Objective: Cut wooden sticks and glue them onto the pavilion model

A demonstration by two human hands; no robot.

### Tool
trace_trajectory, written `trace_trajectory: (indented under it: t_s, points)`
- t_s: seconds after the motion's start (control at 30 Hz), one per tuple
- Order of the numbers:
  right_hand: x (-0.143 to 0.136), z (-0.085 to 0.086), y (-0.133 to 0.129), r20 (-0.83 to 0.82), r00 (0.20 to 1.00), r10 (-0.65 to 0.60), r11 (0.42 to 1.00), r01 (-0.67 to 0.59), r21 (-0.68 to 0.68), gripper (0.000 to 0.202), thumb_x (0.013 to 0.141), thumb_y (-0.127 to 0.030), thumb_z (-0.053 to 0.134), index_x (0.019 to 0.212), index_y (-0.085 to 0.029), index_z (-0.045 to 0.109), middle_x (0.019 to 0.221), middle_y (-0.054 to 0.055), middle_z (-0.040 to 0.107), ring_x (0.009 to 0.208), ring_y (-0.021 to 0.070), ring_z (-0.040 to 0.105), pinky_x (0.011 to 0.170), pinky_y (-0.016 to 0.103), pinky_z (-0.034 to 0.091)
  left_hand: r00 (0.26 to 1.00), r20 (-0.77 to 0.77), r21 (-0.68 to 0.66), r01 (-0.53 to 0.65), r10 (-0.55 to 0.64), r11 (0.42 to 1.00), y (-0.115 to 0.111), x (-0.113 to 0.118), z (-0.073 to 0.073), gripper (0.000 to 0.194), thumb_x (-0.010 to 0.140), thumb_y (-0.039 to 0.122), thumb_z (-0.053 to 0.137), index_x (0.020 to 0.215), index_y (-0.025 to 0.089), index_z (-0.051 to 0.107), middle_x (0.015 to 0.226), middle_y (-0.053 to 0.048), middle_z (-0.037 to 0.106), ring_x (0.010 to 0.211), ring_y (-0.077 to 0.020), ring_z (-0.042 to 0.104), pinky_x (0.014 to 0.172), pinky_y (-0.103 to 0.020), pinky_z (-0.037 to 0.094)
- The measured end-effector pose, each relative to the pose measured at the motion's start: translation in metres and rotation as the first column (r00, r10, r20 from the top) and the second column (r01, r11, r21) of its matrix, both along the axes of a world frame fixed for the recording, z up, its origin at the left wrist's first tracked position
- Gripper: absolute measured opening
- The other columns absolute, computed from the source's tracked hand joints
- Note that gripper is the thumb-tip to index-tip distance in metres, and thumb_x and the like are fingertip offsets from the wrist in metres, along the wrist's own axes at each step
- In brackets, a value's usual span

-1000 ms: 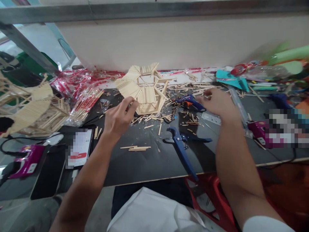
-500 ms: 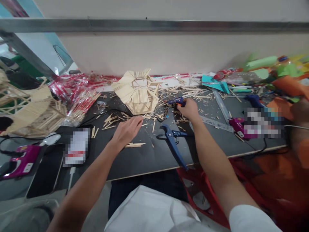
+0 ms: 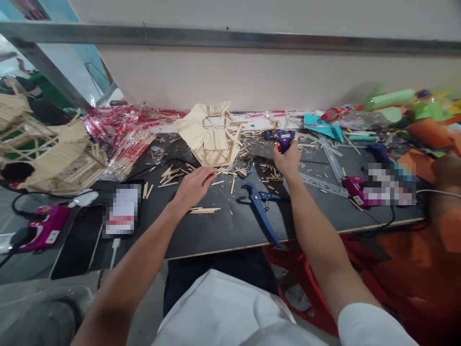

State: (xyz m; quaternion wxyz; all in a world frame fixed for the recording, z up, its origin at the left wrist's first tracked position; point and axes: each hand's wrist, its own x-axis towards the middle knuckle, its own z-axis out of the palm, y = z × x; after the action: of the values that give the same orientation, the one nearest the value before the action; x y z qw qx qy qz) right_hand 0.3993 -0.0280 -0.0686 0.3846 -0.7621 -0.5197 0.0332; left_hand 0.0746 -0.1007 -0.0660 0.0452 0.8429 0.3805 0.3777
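Note:
My right hand [image 3: 289, 157] is wrapped round the handle of a blue glue gun [image 3: 283, 137], its nozzle pointing left, above scattered stick pieces. My left hand [image 3: 194, 185] is closed, fingertips pinched together just in front of a model built of pale wooden sticks [image 3: 214, 139]; a small stick end seems to show at the fingertips, but I cannot make out what they hold. Below that hand lies a little row of cut sticks [image 3: 204, 210]. A blue cutter [image 3: 261, 209] rests with open jaws between my forearms.
Phones [image 3: 122, 211] and a magenta power strip [image 3: 48, 228] lie at the left, near a second stick model [image 3: 61, 163]. Wrapped sticks [image 3: 126, 154] are behind. Clear rulers [image 3: 331, 158], another power strip [image 3: 355, 188] and coloured paper are at right, beside another person's arm [image 3: 446, 182].
My right hand has lifted the glue gun off the tabletop and now grips its handle fully. My left hand has closed more and shifted slightly. The view has moved a little.

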Motion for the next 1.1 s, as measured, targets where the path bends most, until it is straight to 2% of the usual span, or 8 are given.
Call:
trace_trajectory:
  t_s: [0.3, 0.53, 0.63, 0.8, 0.97, 1.1]
  points:
    - [-0.007, 0.003, -0.004, 0.027, 0.996, 0.083, 0.984, -0.086, 0.153, 0.025, 0.081, -0.036, 0.057, 0.098, -0.018, 0.056, 0.08, 0.007, 0.063, 0.072, 0.0215, 0.058, 0.079, 0.036, 0.045, 1.0, 0.021, -0.034, -0.015, 0.016, 0.999, 0.003, -0.001, -0.003, 0.017, 0.099, 0.021, 0.057, 0.112, 0.018, 0.067, 0.104, -0.008, 0.075, 0.098, -0.0172, 0.072, 0.086, -0.03, 0.056]
    - [-0.007, -0.003, 0.001, 0.056, 0.994, 0.098, 0.952, -0.11, 0.285, 0.019, 0.078, -0.037, 0.057, 0.083, -0.025, 0.043, 0.07, 0.004, 0.055, 0.067, 0.0239, 0.054, 0.076, 0.042, 0.046, 0.998, 0.026, -0.113, -0.047, 0.05, 0.992, 0.005, -0.002, -0.006, 0.017, 0.098, 0.024, 0.058, 0.111, 0.019, 0.069, 0.103, -0.007, 0.076, 0.093, -0.0179, 0.072, 0.085, -0.031, 0.056]
    - [-0.007, -0.006, 0.001, 0.075, 0.988, 0.132, 0.942, -0.149, 0.302, 0.02, 0.079, -0.038, 0.055, 0.083, -0.026, 0.04, 0.07, 0.004, 0.053, 0.066, 0.0245, 0.053, 0.075, 0.043, 0.046, 0.998, 0.05, -0.119, -0.034, 0.041, 0.992, 0.005, -0.001, -0.007, 0.016, 0.098, 0.023, 0.059, 0.111, 0.019, 0.068, 0.103, -0.006, 0.076, 0.092, -0.0175, 0.072, 0.084, -0.03, 0.056]
    - [-0.008, -0.008, 0.001, 0.086, 0.985, 0.148, 0.936, -0.167, 0.309, 0.022, 0.078, -0.042, 0.053, 0.084, -0.026, 0.04, 0.07, 0.004, 0.053, 0.066, 0.0247, 0.052, 0.072, 0.042, 0.045, 0.997, 0.067, -0.203, -0.029, 0.043, 0.979, 0.005, 0.0, -0.009, 0.023, 0.095, 0.02, 0.063, 0.118, 0.018, 0.064, 0.103, -0.006, 0.075, 0.09, -0.0164, 0.072, 0.082, -0.028, 0.056]
    - [-0.009, -0.008, 0.001, 0.084, 0.987, 0.139, 0.94, -0.158, 0.301, 0.021, 0.079, -0.043, 0.053, 0.084, -0.025, 0.042, 0.069, 0.004, 0.054, 0.065, 0.0244, 0.053, 0.072, 0.041, 0.044, 0.999, 0.052, -0.097, 0.01, -0.005, 0.995, 0.004, 0.001, -0.009, 0.01, 0.097, 0.023, 0.061, 0.103, 0.017, 0.068, 0.097, -0.006, 0.074, 0.09, -0.0164, 0.071, 0.082, -0.028, 0.054]
    - [-0.009, -0.006, 0.0, 0.076, 0.988, 0.133, 0.94, -0.15, 0.306, 0.022, 0.077, -0.042, 0.055, 0.084, -0.025, 0.042, 0.07, 0.004, 0.056, 0.065, 0.0244, 0.054, 0.071, 0.042, 0.045, 0.999, 0.028, -0.068, 0.021, -0.019, 0.997, 0.003, 0.001, -0.005, 0.014, 0.1, 0.026, 0.057, 0.098, 0.018, 0.069, 0.094, -0.006, 0.074, 0.088, -0.0158, 0.07, 0.079, -0.027, 0.053]
